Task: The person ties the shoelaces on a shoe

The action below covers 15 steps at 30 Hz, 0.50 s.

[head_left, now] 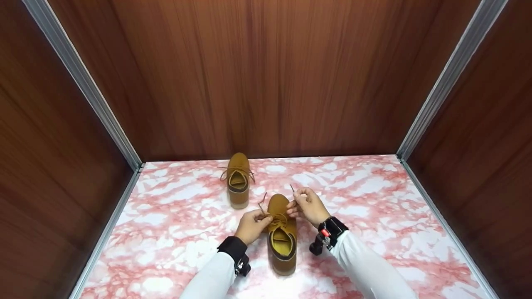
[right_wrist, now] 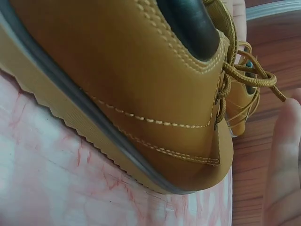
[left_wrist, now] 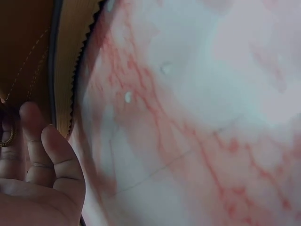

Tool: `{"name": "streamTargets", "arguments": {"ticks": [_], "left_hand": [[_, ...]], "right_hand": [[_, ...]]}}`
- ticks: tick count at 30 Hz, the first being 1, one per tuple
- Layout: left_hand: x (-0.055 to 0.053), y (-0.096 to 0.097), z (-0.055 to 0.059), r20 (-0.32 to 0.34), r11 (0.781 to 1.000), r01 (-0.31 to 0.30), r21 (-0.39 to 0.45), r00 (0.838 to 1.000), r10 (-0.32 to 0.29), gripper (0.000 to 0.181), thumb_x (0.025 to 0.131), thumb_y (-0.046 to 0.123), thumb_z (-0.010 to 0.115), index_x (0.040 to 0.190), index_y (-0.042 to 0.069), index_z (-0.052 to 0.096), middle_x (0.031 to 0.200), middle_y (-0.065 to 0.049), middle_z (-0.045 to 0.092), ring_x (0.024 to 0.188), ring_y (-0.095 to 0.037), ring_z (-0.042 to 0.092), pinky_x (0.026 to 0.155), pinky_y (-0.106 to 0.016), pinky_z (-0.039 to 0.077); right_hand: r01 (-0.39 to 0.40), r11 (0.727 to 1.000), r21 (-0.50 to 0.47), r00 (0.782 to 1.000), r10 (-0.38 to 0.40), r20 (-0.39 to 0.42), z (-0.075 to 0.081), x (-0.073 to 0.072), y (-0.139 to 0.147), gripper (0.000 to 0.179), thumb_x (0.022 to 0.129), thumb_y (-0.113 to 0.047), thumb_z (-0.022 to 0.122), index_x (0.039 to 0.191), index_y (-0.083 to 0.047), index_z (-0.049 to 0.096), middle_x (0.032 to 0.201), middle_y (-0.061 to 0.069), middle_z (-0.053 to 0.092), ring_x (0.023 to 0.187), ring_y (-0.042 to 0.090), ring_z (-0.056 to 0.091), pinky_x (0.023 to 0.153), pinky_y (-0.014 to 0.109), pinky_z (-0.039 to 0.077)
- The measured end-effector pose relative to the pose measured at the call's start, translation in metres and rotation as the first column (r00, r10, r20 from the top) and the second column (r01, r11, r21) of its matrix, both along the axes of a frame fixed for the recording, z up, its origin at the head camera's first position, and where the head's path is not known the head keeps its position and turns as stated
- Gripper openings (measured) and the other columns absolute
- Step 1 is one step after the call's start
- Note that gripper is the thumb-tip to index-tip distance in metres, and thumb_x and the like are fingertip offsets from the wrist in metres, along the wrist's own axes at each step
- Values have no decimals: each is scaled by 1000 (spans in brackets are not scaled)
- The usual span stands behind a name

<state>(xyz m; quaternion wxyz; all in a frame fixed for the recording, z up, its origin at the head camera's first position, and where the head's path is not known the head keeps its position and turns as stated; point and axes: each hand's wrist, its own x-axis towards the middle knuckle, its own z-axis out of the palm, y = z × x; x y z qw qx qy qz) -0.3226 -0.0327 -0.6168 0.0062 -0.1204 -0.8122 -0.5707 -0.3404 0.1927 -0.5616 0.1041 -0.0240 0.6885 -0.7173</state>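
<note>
A tan lace-up shoe [head_left: 283,265] stands upright between the two hands, toe pointing away. My left hand [head_left: 249,227] pinches a brown shoelace [head_left: 262,206] at the shoe's left side, its loose end sticking up past the fingers. Over the right side of the toe, my right hand [head_left: 309,206] pinches the other lace end, whose tip rises above the fingertips. In the right wrist view, the lace [right_wrist: 263,81] runs from a loop at the eyelets to a fingertip [right_wrist: 288,117]. The left wrist view shows a lace loop [left_wrist: 10,136] by the fingers; the pinch itself is out of view.
A second tan shoe [head_left: 238,199], its laces looped in a bow, stands farther back to the left near the wooden back wall [head_left: 266,83]. Red-and-white marbled flooring [head_left: 166,249] lies beneath. Wooden side walls with metal corner strips [head_left: 449,74] enclose the space.
</note>
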Motion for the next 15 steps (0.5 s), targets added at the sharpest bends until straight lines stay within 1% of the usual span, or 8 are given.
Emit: {"name": "streamTargets", "arguments": {"ticks": [2, 4, 6, 9, 11, 15], "left_hand": [[0, 0, 1, 18, 1000, 6, 28, 1000, -6, 18, 96, 14, 74, 103, -2, 76, 103, -19, 79, 94, -18, 73, 79, -19, 56], [0, 0, 1, 43, 998, 12, 64, 999, -15, 18, 96, 12, 73, 105, -4, 75, 104, -21, 79, 91, -16, 72, 77, -20, 57], [0, 0, 3, 55, 996, 18, 88, 998, -23, 18, 96, 10, 72, 107, -5, 75, 104, -22, 78, 89, -14, 70, 76, -21, 58], [0, 0, 6, 62, 994, 34, 103, 997, -40, 18, 96, 6, 71, 109, -5, 74, 106, -23, 77, 88, -14, 68, 76, -23, 58], [0, 0, 8, 48, 995, 45, 92, 998, -49, 18, 96, 5, 70, 110, -4, 74, 107, -22, 77, 90, -14, 68, 78, -22, 56], [-1, 1, 10, 26, 994, 68, 81, 997, -70, 19, 95, 4, 69, 113, -2, 73, 110, -22, 76, 95, -18, 68, 81, -19, 54]], "right_hand": [[-13, 1000, -9, 1000, 13, 1, 0, 1, 2, 26, 109, -14, 53, 126, 2, 41, 93, 11, 76, 74, 13, 75, 74, 31, 65], [-27, 1000, -16, 1000, 27, 1, -1, 1, 5, 37, 104, -8, 61, 131, 8, 42, 100, 16, 76, 79, 14, 76, 77, 29, 65], [-42, 999, -18, 999, 42, 2, -2, 1, 7, 45, 98, -1, 67, 134, 13, 44, 106, 21, 76, 83, 15, 76, 80, 29, 65], [-66, 998, -1, 998, 66, -4, -4, 1, 11, 46, 93, 4, 71, 132, 16, 50, 109, 25, 76, 86, 14, 77, 83, 29, 64], [-82, 997, 13, 996, 82, -15, -5, 0, 12, 44, 92, 5, 72, 130, 18, 52, 111, 27, 76, 87, 13, 77, 84, 29, 64], [-88, 995, 39, 996, 89, -27, -4, 0, 15, 41, 94, 4, 71, 129, 21, 56, 105, 21, 79, 85, 11, 77, 85, 30, 64]]}}
